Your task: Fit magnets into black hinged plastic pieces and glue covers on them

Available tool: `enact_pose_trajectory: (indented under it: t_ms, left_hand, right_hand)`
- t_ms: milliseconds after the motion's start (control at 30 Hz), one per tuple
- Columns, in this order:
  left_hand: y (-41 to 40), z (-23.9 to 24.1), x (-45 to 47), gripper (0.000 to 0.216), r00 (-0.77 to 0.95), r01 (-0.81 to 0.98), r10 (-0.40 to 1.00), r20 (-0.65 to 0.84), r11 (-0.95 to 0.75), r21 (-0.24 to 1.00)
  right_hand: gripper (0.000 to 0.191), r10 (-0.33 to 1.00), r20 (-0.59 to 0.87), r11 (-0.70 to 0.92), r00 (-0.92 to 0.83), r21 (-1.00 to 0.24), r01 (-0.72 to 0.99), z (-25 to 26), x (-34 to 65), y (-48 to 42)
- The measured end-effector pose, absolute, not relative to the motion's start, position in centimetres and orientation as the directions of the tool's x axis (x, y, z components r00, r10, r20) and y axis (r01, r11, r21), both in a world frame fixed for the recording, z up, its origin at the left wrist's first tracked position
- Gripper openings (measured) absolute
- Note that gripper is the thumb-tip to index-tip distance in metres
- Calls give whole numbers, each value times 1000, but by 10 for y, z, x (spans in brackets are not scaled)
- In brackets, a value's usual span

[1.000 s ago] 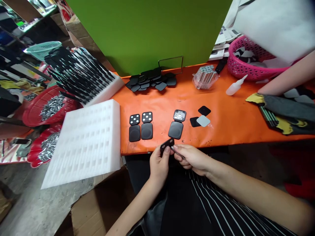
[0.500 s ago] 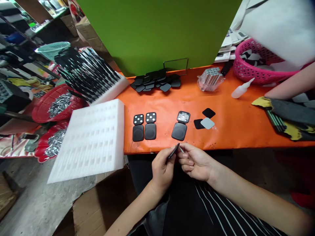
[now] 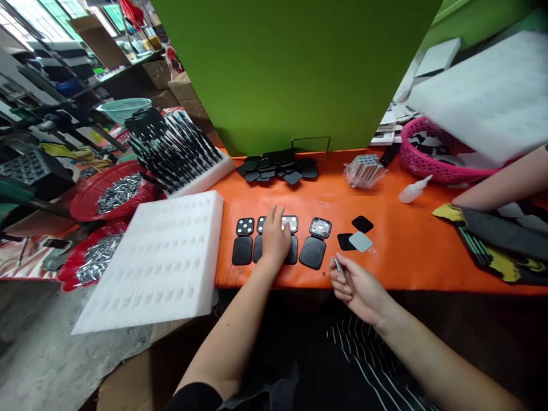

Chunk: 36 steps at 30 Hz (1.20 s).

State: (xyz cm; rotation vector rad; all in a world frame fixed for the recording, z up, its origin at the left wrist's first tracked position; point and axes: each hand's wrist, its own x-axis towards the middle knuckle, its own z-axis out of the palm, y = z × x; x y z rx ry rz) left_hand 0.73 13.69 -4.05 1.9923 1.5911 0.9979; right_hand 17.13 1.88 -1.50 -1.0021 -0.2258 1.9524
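Note:
My left hand (image 3: pixel 274 238) lies on a black hinged case (image 3: pixel 291 237), which it presses onto the orange table (image 3: pixel 402 257); its fingers are apart and flat. Left of it sit two open cases with white dots, one (image 3: pixel 244 241) in full view and the other (image 3: pixel 259 240) partly under the hand. To its right lies another open case (image 3: pixel 315 242) with a silver inner plate. At the table's front edge my right hand (image 3: pixel 356 285) is closed round a small silver metal piece (image 3: pixel 337 265). Loose black and grey pads (image 3: pixel 357 234) lie just beyond it.
A white foam tray (image 3: pixel 158 260) lies at the left, with a foam block of black parts (image 3: pixel 180 151) and red baskets of metal pieces (image 3: pixel 113 194) behind. Black pads (image 3: pixel 278 165), a bag of metal rods (image 3: pixel 363 169), a glue bottle (image 3: pixel 413 190) and a pink basket (image 3: pixel 432 154) stand further back. Another person's forearm (image 3: pixel 505 182) is at right.
My left hand carried the black case from in front of me onto the table and set it down open between the other cases. My right hand stayed near the edge with the metal piece.

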Motion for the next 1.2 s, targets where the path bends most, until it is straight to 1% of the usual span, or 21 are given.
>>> enact_pose_trajectory:
  t_ms: [33,100,133,200,233,300,333,367,400,467,533,567,600,700,733,767,867,933,1033,1100,1200]
  left_hand:
    - [128,-40,10,38,175,690,942,285,-324,647]
    - [109,-39,18,36,334,733,913,233,-407,545]
    - [102,-38,23,38,376,761,907,187,-418,496]
    - [93,-36,36,51,382,832,919,99,-389,396]
    - [93,-35,42,59,360,864,931,62,-357,355]
    - [98,-32,52,70,307,902,952,-15,-286,324]
    - [103,-31,55,74,284,906,957,-58,-248,343]
    - [107,-29,56,75,266,892,958,-103,-205,402]
    - [110,-28,56,73,262,859,954,-147,-161,486]
    - [112,-26,54,58,298,752,932,-207,-96,652]
    - [105,-26,50,35,361,658,907,-218,-82,748]
    - [99,-26,48,29,387,613,898,-208,-83,786]
    - [91,-26,45,29,409,556,892,-193,-76,827]
    - [66,-25,37,40,468,303,869,-161,13,953]
    - [58,-24,34,43,476,247,865,-159,41,968]
    - [52,-23,32,46,477,230,864,-161,55,972]
    - [39,-19,29,49,438,287,885,-156,27,957]
    - [35,-18,29,50,421,327,896,-137,-10,945]
    - [30,-17,28,53,409,361,904,-127,-33,932]
    - [27,-16,27,52,402,382,906,-135,-32,924]
    - [23,-14,24,37,408,396,898,-167,-9,918]
  right_hand:
    - [25,797,-554,-565,-240,-543,-622,-17,174,17]
    - [26,823,-536,-536,-190,-619,-575,-19,179,17]
    - [26,838,-522,-517,-162,-662,-543,-20,181,19]
    - [25,874,-476,-465,-97,-763,-450,-21,184,23]
    - [26,895,-442,-430,-61,-820,-378,-21,185,25]
    - [28,939,-344,-338,9,-928,-154,-21,187,30]
    - [30,960,-279,-279,35,-960,-13,-21,188,33]
    - [31,975,-215,-220,47,-967,127,-21,189,34]
    - [31,985,-163,-171,52,-954,247,-21,189,36]
    - [29,993,-108,-120,52,-909,399,-20,191,39]
    - [25,996,-83,-93,43,-881,463,-17,192,41]
    - [23,998,-62,-70,32,-871,487,-15,191,42]
    - [21,999,-38,-42,20,-859,510,-13,191,43]
    - [19,1000,-11,-11,4,-804,595,-6,188,45]
    - [19,1000,-15,-14,4,-777,629,-4,186,45]
    - [20,1000,-20,-13,-2,-746,666,-2,184,45]
    - [20,997,-4,54,-74,-648,760,2,177,41]
    - [20,992,11,106,-123,-590,801,5,173,38]
    - [22,988,12,138,-154,-515,846,8,168,35]
    - [22,984,-3,154,-178,-489,859,12,168,34]
    - [20,969,-30,192,-245,-530,826,18,170,34]
